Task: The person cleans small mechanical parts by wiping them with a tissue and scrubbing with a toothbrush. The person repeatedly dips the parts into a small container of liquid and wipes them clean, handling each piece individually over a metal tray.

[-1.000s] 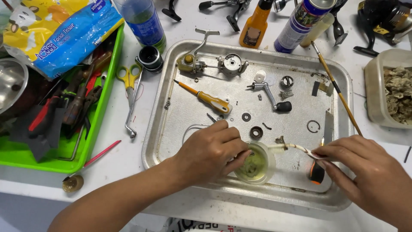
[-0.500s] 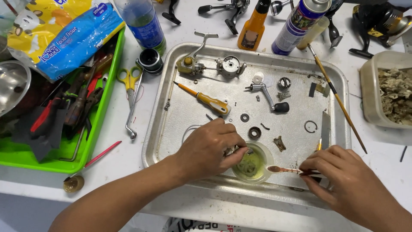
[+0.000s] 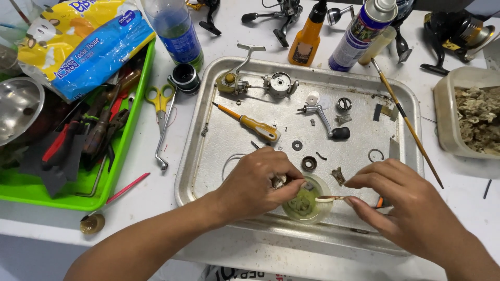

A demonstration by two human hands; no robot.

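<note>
Our left hand (image 3: 258, 182) pinches fingers shut, forearm angled in from lower left. Our right hand (image 3: 403, 205) pinches too, fingertips facing left.

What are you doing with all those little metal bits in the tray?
A person is working over a metal tray strewn with small parts. The left hand pinches a small metal part above a little cup of yellowish liquid. The right hand holds a small brush with its tip at the cup. A yellow-handled screwdriver, washers and a crank handle lie loose in the tray.
</note>
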